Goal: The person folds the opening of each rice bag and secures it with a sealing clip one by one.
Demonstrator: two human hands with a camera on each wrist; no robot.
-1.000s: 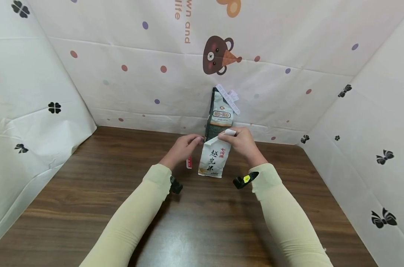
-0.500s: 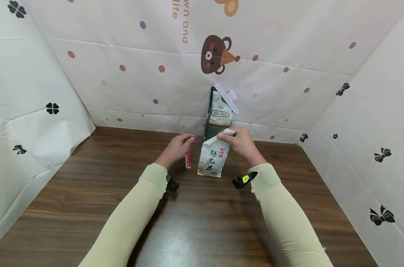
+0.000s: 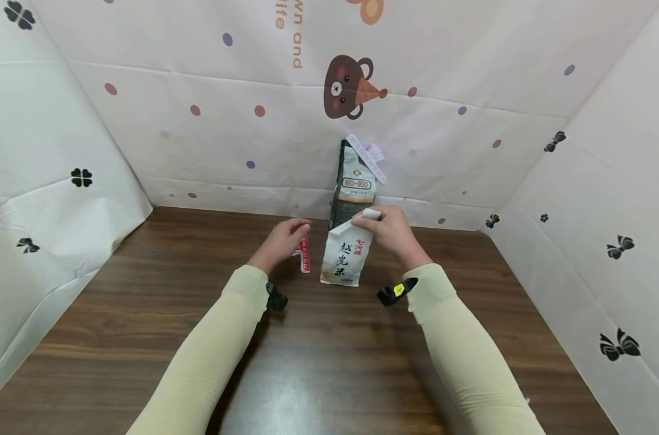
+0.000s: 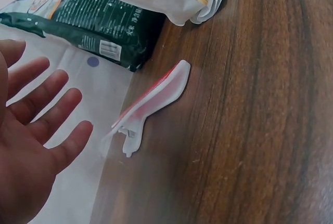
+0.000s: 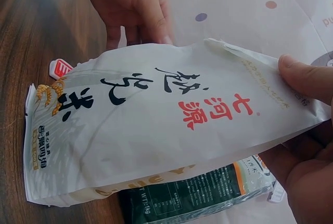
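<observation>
My right hand point(image 3: 390, 234) pinches the folded top of a white rice bag point(image 3: 344, 258), thumb on the near side in the right wrist view. The bag stands upright on the table, its front printed with black and red characters. My left hand point(image 3: 280, 241) is off the bag, to its left, with relaxed, spread fingers and nothing in them. Close beside that hand is a red and white bag sealing clip point(image 4: 156, 96), lying on the table with a small side lever. In the head view the hand partly covers this clip.
Behind the white bag a green and pale KO-KO bag point(image 3: 357, 184) leans at the back wall, with a white sealing clip point(image 3: 365, 158) across its top corner. Patterned white sheets point(image 3: 226, 145) enclose the brown wooden table point(image 3: 318, 344) at the back and sides.
My left hand has left the white bag's upper left edge and moved left over the red clip, more of which now shows. The right hand keeps its pinch on the rice bag.
</observation>
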